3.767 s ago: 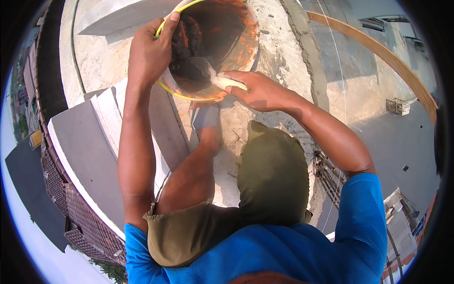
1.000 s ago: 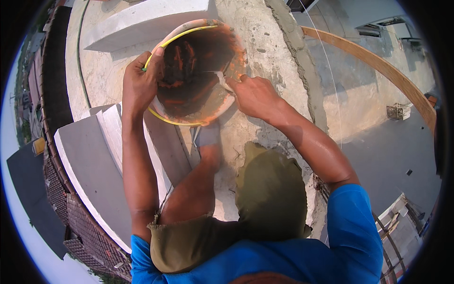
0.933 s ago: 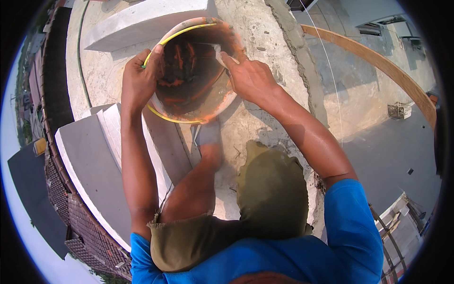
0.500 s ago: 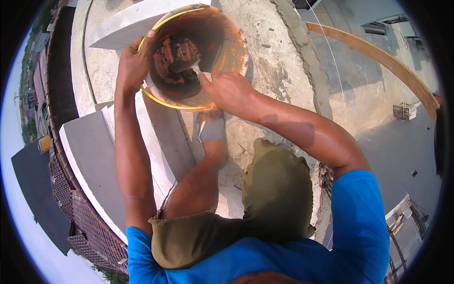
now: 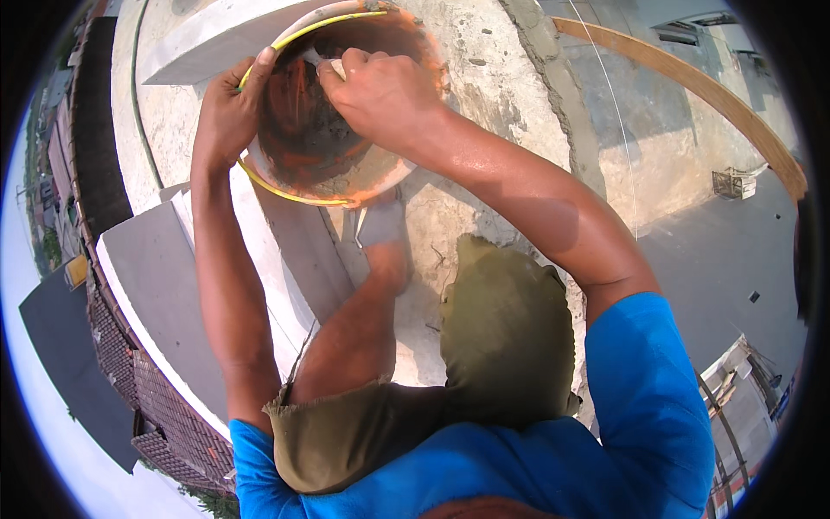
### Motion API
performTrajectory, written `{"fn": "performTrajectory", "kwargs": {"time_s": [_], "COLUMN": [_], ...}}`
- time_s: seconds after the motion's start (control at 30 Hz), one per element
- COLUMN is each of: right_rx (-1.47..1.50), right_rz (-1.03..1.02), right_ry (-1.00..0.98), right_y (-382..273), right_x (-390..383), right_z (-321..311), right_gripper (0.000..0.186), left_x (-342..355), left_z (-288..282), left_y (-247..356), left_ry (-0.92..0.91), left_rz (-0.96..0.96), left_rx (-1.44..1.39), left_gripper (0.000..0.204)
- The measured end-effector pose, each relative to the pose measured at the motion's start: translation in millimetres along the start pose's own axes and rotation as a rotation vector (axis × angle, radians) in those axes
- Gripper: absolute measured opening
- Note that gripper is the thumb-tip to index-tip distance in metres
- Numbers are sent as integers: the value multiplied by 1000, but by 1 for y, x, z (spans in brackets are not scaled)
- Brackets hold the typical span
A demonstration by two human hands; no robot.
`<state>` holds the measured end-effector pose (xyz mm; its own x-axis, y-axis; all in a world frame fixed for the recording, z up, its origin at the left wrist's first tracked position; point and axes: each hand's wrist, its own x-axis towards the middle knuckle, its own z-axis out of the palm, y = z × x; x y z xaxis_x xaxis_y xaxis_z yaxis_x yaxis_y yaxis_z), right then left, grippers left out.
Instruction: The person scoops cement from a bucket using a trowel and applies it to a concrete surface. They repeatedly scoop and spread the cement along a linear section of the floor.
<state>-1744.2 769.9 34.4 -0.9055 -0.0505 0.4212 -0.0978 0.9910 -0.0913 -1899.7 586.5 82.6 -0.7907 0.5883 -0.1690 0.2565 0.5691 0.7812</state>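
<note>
A bucket (image 5: pixel 385 173) with an orange-stained inside and a yellow strip along its rim stands at the top, its mouth toward me. My left hand (image 5: pixel 226 117) is closed on its left rim, the thumb over the yellow strip. My right hand (image 5: pixel 389 97) reaches over the mouth and is wrapped round the pale handle of a trowel (image 5: pixel 313 57). The trowel's blade is down inside at the far side, mostly hidden in shade. Dark grey, wet-looking mortar (image 5: pixel 333 130) lies in the bucket, with reddish smears beside it.
White blocks (image 5: pixel 160 277) lie to the left, and another white block (image 5: pixel 233 43) sits behind the bucket. My foot (image 5: pixel 380 223) rests on the rough ledge just below the bucket. Tiled roofs (image 5: pixel 177 389) drop away at left; a lower grey floor (image 5: pixel 718 259) lies right. A thin string (image 5: pixel 618 112) crosses there.
My right hand has moved up and to the left with the trowel, from the bucket's middle toward its far side. The reddish lump there now looks smeared. The bucket has shifted slightly left in view.
</note>
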Motion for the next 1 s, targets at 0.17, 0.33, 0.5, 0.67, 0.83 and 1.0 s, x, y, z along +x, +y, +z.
{"fn": "performTrajectory", "kwargs": {"time_s": [0.17, 0.33, 0.5, 0.67, 0.83, 1.0], "right_rx": [-123, -67, -65, 73, 211, 133], "right_rz": [-505, -510, -639, -127, -74, -22], "right_ry": [-244, 44, -257, -324, -609, -302], "right_y": [-12, 45, 61, 78, 62, 53], "right_x": [-72, -3, -39, -41, -76, -71], "right_z": [19, 7, 11, 1, 1, 17], "right_gripper": [38, 33, 41, 53, 62, 63], "left_x": [-12, 0, 10, 5, -3, -3], "left_z": [-6, 3, 8, 26, 11, 42], "left_y": [-9, 18, 18, 47, 22, 55], "left_ry": [82, -73, -39, -17, 88, 85], "left_rz": [6, -25, -20, -80, -85, -2], "left_rx": [-109, 83, 6, 121, -142, 211], "left_gripper": [51, 53, 54, 55, 60, 55]}}
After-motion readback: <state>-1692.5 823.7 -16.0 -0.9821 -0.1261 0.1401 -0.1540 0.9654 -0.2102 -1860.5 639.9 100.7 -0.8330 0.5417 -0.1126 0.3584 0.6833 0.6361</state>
